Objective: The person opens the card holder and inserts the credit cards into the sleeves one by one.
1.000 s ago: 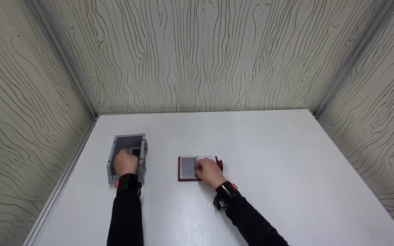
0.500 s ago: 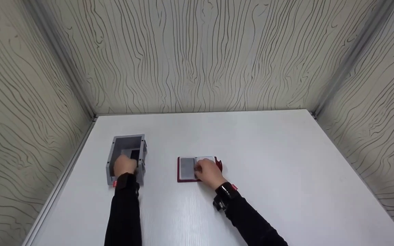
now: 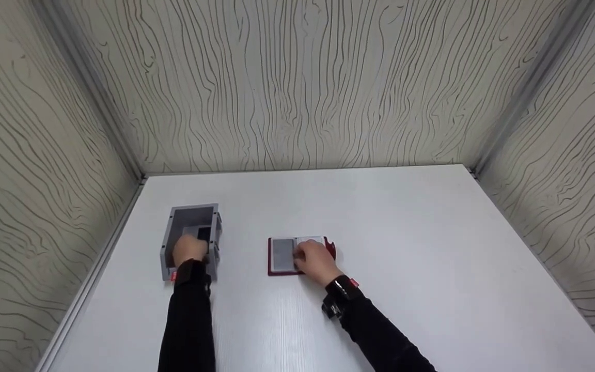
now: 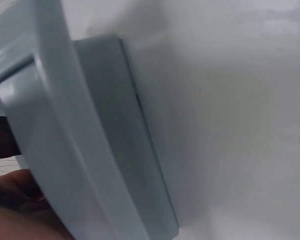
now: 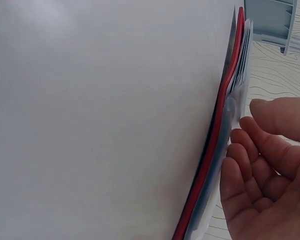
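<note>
In the head view my left hand (image 3: 189, 249) reaches down into a grey plastic box (image 3: 172, 227), its fingertips hidden. Just beyond the hand, by the box's right wall, lies a dark flat piece (image 3: 204, 233). The left wrist view has the box's outer wall (image 4: 65, 145) covering most of that hand; I cannot tell what its fingers hold. My right hand (image 3: 317, 262) rests on an open red card holder (image 3: 270, 257) with clear sleeve pages (image 3: 283, 254). Its loosely curled fingers (image 5: 235, 180) touch the page edges in the right wrist view, thumb apart from them.
Box and card holder both sit on a white table (image 3: 411, 248), box to the left, holder near the middle. Wood-patterned panels (image 3: 297, 93) stand at the back and both sides. A red clasp tab (image 3: 331, 249) sticks out at the holder's right.
My left hand has shifted slightly down into the box, showing more of its inside and the dark piece. The right hand stays in place on the card holder.
</note>
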Motion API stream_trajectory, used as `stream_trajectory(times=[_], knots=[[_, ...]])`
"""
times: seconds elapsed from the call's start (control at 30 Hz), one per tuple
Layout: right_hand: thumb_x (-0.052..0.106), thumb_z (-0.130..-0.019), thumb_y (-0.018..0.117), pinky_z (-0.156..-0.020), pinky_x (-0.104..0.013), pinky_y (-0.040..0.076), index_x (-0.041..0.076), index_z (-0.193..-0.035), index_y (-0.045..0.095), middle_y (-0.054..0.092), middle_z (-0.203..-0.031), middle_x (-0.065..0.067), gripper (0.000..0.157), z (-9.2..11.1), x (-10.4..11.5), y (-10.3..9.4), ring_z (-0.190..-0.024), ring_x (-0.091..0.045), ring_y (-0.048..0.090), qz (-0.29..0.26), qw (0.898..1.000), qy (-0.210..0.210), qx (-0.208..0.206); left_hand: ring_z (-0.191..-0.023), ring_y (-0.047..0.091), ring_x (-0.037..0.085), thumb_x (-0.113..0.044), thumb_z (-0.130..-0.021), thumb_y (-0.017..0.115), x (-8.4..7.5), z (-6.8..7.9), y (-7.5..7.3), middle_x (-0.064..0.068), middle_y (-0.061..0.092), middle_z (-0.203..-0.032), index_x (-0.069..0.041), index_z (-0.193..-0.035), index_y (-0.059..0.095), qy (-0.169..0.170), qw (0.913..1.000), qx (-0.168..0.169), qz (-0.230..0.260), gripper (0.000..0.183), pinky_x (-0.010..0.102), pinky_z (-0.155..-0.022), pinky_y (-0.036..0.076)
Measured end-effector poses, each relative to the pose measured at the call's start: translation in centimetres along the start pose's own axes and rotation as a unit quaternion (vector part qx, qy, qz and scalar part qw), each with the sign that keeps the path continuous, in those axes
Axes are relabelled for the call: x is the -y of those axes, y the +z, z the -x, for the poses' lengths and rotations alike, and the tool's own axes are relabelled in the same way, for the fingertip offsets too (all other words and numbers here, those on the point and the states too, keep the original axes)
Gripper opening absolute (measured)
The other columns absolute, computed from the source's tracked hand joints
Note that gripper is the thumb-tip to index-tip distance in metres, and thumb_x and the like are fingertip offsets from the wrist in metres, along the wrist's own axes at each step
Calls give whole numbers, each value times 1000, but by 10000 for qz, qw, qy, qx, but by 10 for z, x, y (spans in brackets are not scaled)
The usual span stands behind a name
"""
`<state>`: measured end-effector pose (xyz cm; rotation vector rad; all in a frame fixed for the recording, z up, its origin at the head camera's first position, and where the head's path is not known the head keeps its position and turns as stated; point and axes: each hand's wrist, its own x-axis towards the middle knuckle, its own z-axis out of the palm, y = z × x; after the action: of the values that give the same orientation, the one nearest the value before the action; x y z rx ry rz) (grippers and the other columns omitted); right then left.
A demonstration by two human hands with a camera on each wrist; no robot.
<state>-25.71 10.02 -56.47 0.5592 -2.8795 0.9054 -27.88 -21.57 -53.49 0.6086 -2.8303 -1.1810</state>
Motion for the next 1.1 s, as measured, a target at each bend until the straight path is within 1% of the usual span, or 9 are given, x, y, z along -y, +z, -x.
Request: stream_trajectory(times=[0.2,0.3,0.5,0.63,0.7,0.77,0.93,1.0,1.1], knots=[[7,-84,73,-81,-41,48,4,-93,68,63,-90,-6,11,1,-2,0,-88,-24,59,20,9998,-179,-76,-72,57,33,-4,-85,47,1,0,0,23,65,-83,4,-74,60,118,9999,-44,-63,19,49,-73,48],[7,-84,72,-81,-41,48,4,-93,67,63,-90,-5,10,1,-2,0,-88,-24,59,50,9996,-264,-93,-72,58,34,-4,-84,47,1,0,-1,23,65,-82,3,-71,60,182,9997,-86,-107,20,51,-74,49],[8,-84,72,-81,-41,48,4,-93,68,63,-89,-6,11,1,-3,1,-88,-25,60,98,9997,-207,-52,-85,61,43,-3,-81,49,3,-2,2,32,65,-93,13,-83,64,277,9990,-354,10,22,54,-79,48],[8,-84,72,-82,-42,48,4,-93,68,63,-89,-6,11,0,-2,1,-88,-25,60,99,9998,-167,-33,-79,59,40,-1,-80,52,3,-2,4,29,66,-87,11,-81,64,293,9970,-668,244,16,51,-75,47],[9,-85,72,-82,-42,48,4,-94,68,63,-89,-6,11,0,-1,1,-88,-25,60,97,9998,-147,-14,-78,58,38,1,-81,53,2,-2,4,28,65,-86,11,-81,63,297,9961,-754,341,14,51,-74,47],[9,-85,72,-82,-41,48,4,-94,68,63,-90,-6,12,0,-1,0,-88,-25,59,111,9999,-119,14,-81,59,41,1,-82,54,0,0,3,29,65,-87,11,-83,63,286,9958,-776,389,13,51,-76,46],[9,-84,73,-80,-41,48,3,-93,68,62,-88,-5,11,-1,-1,0,-86,-23,59,139,9998,-117,-1,-97,59,47,1,-83,53,-2,1,2,33,64,-102,14,-98,63,224,9966,-690,388,22,53,-86,45],[8,-84,73,-79,-40,48,3,-92,68,61,-87,-4,11,-1,-1,0,-85,-23,58,129,9998,-136,-20,-101,58,47,0,-84,53,-3,0,2,33,63,-106,14,-104,63,227,9968,-669,382,26,53,-90,44],[7,-83,73,-78,-40,48,3,-92,68,60,-86,-4,11,0,-1,-1,-84,-23,58,139,9996,-246,-77,-102,58,46,-1,-86,54,-6,1,1,32,62,-108,13,-107,62,215,9964,-643,506,27,53,-90,44]])
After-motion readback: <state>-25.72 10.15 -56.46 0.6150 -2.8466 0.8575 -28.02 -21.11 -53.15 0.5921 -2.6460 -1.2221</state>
